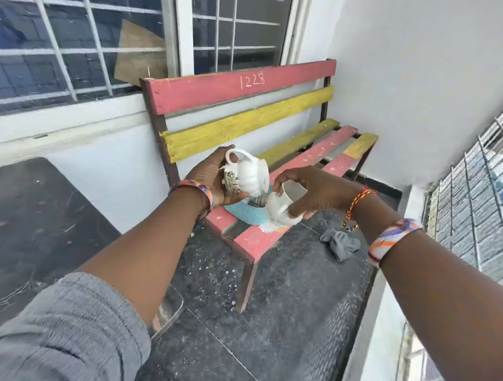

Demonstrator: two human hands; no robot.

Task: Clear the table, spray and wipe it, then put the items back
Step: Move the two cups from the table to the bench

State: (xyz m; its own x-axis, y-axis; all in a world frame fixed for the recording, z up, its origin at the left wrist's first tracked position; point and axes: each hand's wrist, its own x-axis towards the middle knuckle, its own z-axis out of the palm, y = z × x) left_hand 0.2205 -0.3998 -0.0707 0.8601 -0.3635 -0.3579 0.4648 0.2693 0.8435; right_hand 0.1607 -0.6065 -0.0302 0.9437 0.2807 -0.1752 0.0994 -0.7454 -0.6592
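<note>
My left hand [209, 177] grips a white ribbed cup [246, 174] with a handle and a gold leaf print, tilted on its side above the bench. My right hand [311, 190] holds a second white cup [281, 207], also tilted, just below and right of the first. Under both cups a light blue woven mat [245, 214] with a white fringe lies on the near end of the bench seat [254, 239]. The dark table [27, 215] sits at the left.
The bench has red and yellow slats and a backrest [243, 86] marked 1228, standing against the white wall under a barred window. A grey cloth [340, 244] lies on the dark speckled floor right of the bench. A metal grille [474, 200] runs along the right side.
</note>
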